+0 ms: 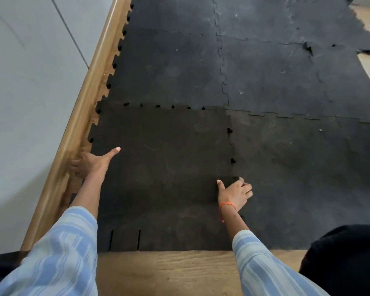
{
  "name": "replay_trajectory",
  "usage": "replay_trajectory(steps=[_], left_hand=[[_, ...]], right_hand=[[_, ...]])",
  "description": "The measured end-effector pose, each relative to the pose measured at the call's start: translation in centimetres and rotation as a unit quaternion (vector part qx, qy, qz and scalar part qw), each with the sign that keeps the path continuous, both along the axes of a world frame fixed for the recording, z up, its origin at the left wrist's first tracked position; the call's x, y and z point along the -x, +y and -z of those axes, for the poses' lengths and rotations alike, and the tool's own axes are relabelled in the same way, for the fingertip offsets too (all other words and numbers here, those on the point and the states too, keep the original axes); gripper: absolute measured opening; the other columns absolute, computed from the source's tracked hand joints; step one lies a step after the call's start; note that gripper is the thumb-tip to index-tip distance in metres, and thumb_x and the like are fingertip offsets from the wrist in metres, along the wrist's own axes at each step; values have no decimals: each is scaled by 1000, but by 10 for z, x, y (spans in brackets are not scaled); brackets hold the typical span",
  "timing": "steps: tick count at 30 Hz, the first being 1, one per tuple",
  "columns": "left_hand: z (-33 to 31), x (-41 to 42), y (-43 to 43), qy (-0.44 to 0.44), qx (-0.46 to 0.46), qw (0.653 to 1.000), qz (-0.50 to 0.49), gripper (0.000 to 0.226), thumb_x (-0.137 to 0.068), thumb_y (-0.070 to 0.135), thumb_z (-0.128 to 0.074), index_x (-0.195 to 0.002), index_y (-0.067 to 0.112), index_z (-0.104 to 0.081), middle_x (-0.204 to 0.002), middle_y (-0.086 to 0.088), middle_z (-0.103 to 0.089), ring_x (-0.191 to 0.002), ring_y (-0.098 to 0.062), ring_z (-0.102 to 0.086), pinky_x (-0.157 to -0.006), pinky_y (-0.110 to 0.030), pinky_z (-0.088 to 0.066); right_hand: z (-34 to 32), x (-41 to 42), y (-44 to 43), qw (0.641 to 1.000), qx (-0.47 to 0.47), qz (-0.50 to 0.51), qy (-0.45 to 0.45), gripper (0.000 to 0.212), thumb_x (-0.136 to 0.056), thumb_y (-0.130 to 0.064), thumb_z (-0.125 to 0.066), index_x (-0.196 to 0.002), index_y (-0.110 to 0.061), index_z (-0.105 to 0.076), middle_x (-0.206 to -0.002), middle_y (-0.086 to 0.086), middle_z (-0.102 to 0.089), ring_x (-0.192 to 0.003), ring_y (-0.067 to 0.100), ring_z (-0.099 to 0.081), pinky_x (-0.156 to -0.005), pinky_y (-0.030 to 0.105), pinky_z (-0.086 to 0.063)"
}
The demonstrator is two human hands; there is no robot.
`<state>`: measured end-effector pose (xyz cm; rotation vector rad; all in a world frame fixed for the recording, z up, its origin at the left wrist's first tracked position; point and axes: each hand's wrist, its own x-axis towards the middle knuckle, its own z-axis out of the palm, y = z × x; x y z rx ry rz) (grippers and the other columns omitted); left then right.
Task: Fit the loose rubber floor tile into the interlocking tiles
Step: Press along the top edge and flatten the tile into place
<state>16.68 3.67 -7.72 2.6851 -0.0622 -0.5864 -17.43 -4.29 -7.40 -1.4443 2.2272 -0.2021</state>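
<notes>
Both grips clamp opposite edges of the loose tile (162, 159): my left hand (89, 164), right hand (235, 194); I judge it heavy, bendy.

The loose tile (162, 167) is black; the interlocking tiles (265, 71) are dark grey with pale scuffs. The sleeves (62, 253) carry light-blue and white stripes, the wristband (228, 204) is orange, the floor (179, 272) tan wood-grain.

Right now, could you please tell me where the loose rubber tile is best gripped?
Probably its two side edges, reached from the near end: the loose tile lies flat and wide, with gaps along the unlocked right edge for fingers. The left hand and right hand pinch there, thumbs on top.
</notes>
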Motion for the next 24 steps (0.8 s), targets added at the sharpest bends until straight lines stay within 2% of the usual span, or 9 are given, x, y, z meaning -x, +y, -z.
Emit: replay_trajectory(steps=[3,6,8,11,13,15,19,24], left_hand=[[1,-3,1,5,-11,1000,29,124,-54,74,-75,-147,11,-24,-156,-23,-14,-144,-45,-12,-109,-61,-25],[10,1,5,31,-21,997,66,129,-55,66,-81,-150,11,-15,-158,-22,-8,-146,-43,-6,-109,-61,-25],[14,4,3,30,-52,994,87,135,-53,68,-80,-151,10,-8,-158,-23,-5,-145,-43,-5,-111,-59,-24],[14,16,-3,26,-100,986,131,141,-55,81,-67,-152,7,4,-158,-27,3,-146,-44,2,-115,-55,-15],[16,35,-11,18,-118,980,162,135,-63,86,-52,-151,7,11,-157,-27,13,-145,-41,13,-117,-52,-4],[22,70,-21,-1,-115,966,230,122,-73,85,-38,-151,7,14,-156,-26,20,-144,-38,20,-117,-51,5],[31,137,-40,-60,-67,937,338,107,-83,78,-26,-151,1,6,-156,-27,15,-146,-35,16,-116,-52,5],[39,159,-48,-101,-63,918,379,103,-85,75,-24,-151,0,4,-158,-26,11,-147,-34,12,-117,-53,2]], right_hand=[[0,0,-1,1000,-2,9,2,74,-83,-39,-67,-137,-2,-34,-138,22,-36,-125,37,-33,-101,43,-38],[0,-1,-1,1000,-10,3,9,73,-84,-40,-66,-137,-2,-34,-138,21,-36,-126,37,-33,-101,43,-38],[0,-2,-2,1000,-11,-5,15,73,-85,-40,-64,-139,-2,-33,-139,20,-35,-126,37,-33,-101,42,-39],[5,-2,3,996,-3,-78,48,73,-94,-38,-51,-146,1,-18,-151,22,-23,-137,36,-23,-112,42,-28],[11,-3,6,980,3,-182,85,68,-100,-36,-34,-148,1,-2,-158,19,-1,-147,30,-2,-120,43,-10],[16,-2,6,968,-7,-237,86,70,-100,-44,-23,-147,-2,8,-159,14,13,-147,25,12,-120,42,2],[26,7,3,958,-29,-271,89,79,-95,-56,-19,-146,-4,13,-158,11,18,-145,21,17,-118,38,9],[38,18,-2,947,-54,-308,74,82,-95,-57,-21,-145,-6,18,-157,11,22,-144,21,21,-118,38,11]])
